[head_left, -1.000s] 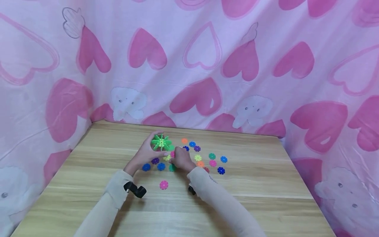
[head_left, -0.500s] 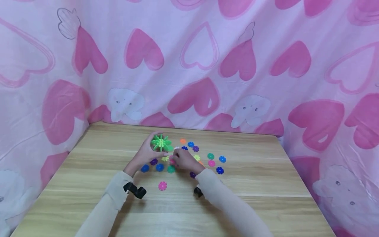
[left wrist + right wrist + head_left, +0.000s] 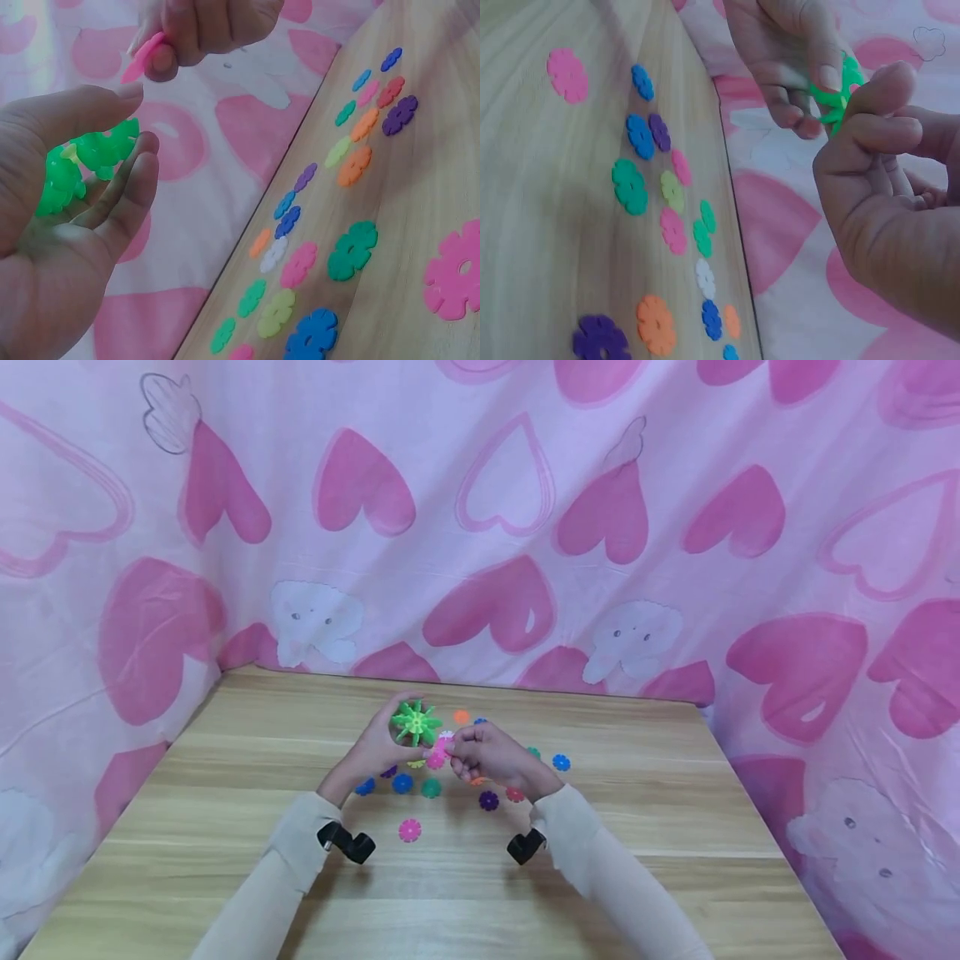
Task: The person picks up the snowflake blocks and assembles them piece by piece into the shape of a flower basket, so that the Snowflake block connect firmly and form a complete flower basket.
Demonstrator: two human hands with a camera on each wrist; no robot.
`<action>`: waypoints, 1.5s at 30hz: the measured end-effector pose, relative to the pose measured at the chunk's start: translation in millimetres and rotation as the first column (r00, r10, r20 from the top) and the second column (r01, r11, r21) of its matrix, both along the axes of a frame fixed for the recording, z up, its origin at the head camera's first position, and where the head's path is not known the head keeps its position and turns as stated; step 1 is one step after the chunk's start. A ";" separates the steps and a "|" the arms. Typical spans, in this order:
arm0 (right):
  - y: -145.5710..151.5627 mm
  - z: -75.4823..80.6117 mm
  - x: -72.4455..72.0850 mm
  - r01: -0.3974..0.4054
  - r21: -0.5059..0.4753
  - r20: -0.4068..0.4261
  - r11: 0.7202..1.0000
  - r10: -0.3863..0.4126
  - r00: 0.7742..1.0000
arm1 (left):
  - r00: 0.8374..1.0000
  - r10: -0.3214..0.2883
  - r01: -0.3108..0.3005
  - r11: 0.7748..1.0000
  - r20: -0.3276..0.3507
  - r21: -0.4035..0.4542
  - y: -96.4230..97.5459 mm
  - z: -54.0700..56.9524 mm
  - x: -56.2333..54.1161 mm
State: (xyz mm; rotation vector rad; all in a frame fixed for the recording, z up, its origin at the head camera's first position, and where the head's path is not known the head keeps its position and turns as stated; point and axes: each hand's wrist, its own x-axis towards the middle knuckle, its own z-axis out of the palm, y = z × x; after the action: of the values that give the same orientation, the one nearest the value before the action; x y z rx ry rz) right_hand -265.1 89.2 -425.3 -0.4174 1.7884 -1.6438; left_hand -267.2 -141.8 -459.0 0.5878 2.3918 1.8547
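Observation:
My left hand [image 3: 372, 748] holds a ball-like cluster of green plastic snowflake discs [image 3: 417, 723], raised above the table. Fingers and thumb curl round the cluster; a pale yellow bit shows at its middle in the left wrist view. Close by on the right, my right hand [image 3: 498, 758] pinches one pink snowflake disc [image 3: 142, 58] between thumb and forefinger. The pink disc is near the left thumb tip, apart from the green cluster in the left wrist view. From the right wrist camera, the right fingers hide most of the pink disc, and part of the green cluster [image 3: 847, 90] shows behind.
Several loose discs lie flat on the wooden table [image 3: 637, 827] below the hands, among them a dark purple one [image 3: 489, 800], a green one [image 3: 431, 787] and a blue one [image 3: 402, 783]. A lone pink disc [image 3: 410, 831] lies nearer. A heart-patterned curtain [image 3: 487, 527] stands behind.
My right hand has lifted from among the discs and turned, now with the pink disc in its fingertips, beside the left hand. The left hand with the green cluster has shifted slightly right.

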 end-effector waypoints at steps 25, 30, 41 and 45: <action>-13.4 -6.4 3.5 0.184 -0.056 0.178 0.981 -0.171 0.969 | 0.999 -0.033 0.032 0.996 -0.011 -0.086 5.4 4.4 1.5; -17.7 -13.4 4.1 0.245 -0.070 0.159 0.967 -0.232 0.960 | 0.999 -0.038 0.038 0.993 0.001 -0.110 5.3 4.8 0.9; -27.4 -17.5 -2.4 0.354 -0.099 0.163 0.930 -0.336 0.928 | 0.997 0.030 -0.037 0.995 -0.076 -0.090 5.0 0.4 -2.8; -32.0 -13.9 -1.5 0.348 -0.099 0.160 0.932 -0.330 0.930 | 0.992 0.103 -0.109 0.991 -0.075 -0.084 7.6 -6.6 -2.7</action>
State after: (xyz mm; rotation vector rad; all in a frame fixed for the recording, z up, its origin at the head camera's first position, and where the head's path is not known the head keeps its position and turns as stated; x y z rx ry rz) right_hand -266.5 57.3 -439.2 -0.0396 1.7262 -1.9781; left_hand -269.9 -134.2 -465.6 0.5384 2.5829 1.7848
